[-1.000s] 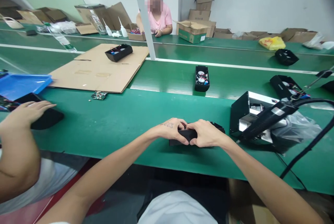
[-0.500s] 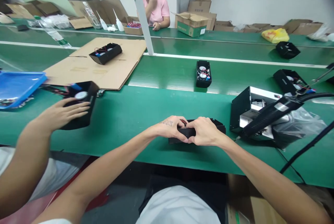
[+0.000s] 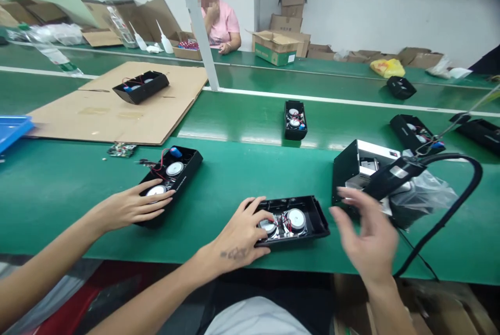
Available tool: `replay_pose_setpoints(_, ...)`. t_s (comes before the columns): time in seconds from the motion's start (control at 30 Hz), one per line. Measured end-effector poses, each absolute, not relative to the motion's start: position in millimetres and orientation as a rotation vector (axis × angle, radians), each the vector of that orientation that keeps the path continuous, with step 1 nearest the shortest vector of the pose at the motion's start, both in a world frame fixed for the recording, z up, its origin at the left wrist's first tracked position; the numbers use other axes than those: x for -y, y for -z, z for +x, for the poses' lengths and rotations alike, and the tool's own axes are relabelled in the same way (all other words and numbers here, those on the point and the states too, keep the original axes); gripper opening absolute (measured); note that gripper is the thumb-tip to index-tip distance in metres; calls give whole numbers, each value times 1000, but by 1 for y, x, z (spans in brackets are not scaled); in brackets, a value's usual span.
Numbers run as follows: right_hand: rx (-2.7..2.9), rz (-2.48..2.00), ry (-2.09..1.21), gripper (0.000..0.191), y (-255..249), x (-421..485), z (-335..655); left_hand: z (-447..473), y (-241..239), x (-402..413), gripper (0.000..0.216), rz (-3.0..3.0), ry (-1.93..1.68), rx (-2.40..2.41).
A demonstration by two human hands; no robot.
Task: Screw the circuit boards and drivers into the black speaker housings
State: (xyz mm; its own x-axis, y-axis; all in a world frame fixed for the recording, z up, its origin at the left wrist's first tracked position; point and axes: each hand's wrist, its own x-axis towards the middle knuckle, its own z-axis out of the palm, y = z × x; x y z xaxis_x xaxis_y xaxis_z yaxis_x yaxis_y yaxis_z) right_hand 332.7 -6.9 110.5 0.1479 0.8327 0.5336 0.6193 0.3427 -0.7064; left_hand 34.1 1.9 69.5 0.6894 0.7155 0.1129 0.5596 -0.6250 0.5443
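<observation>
A black speaker box (image 3: 308, 231) lies on the green bench in front of me, open side up, with two round white-backed speakers and red and black wires inside. My left hand (image 3: 238, 236) grips its left end, fingers over the far side and in at the top, thumb along the near side. My right hand (image 3: 369, 236) is in the air to the right of the box, smeared by motion, thumb and fingers apart with nothing held. Just beyond it are a black-and-silver machine (image 3: 346, 168) and a black handheld tool (image 3: 394, 173) with a thick cable.
At left, a co-worker's hand (image 3: 133, 205) rests on another speaker box (image 3: 187, 165). Further boxes stand on the cardboard sheet (image 3: 97, 111) and the far strip. A clear plastic bag (image 3: 425, 194) lies beside the machine. A white post (image 3: 197, 27) rises at the back; a person sits beyond.
My right hand has let go of the box and moved right. The box now lies with its open top showing, my left hand still on it. The co-worker's box has shifted right.
</observation>
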Motion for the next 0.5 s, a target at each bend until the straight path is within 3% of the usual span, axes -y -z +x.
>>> replay_pose_setpoints(0.07,1109,-1402,-86,58,-101,3,363,36,-58,12,15,2625,-517,-972)
replay_pose_setpoints(0.13,995,-1490,-187,61,-95,-7,387,36,-50,19,18,2723,-569,-987)
replay_pose_setpoints(0.27,1061,-1488,-678,39,-82,-26,401,37,-49,19,24,2728,-597,-1015)
replay_pose_setpoints(0.4,990,-1313,-717,42,-68,-25,389,37,-52,19,24,2737,-647,-1004)
replay_pose_setpoints(0.5,1007,-1225,-778,34,-76,-20,388,37,-52,14,25,2728,-694,-999)
